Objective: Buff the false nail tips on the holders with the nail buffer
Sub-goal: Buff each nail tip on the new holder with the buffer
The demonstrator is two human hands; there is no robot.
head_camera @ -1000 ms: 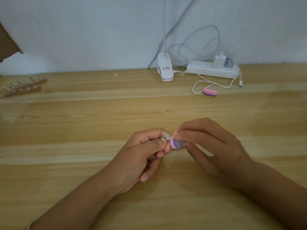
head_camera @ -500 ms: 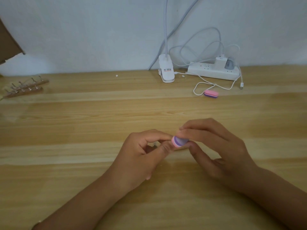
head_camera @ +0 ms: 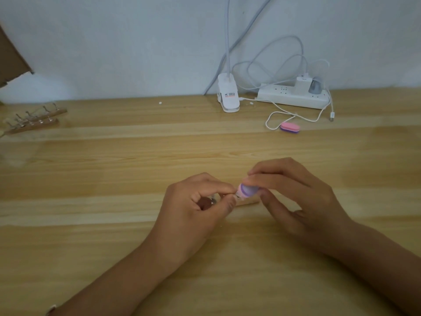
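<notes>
Our left hand [head_camera: 196,208] curls round a holder [head_camera: 249,202] lying mid-table [head_camera: 102,236], thumb and forefinger pinching at its top. Our right hand [head_camera: 300,197] pinches the pink-and-purple buffer [head_camera: 249,190], which touches that pinch from 3 o'clock. The buffer's long axis runs roughly 9 to 3, so we judge the stroke goes sideways. The nail tip is hidden between fingers and buffer, and only one end of the holder shows.
</notes>
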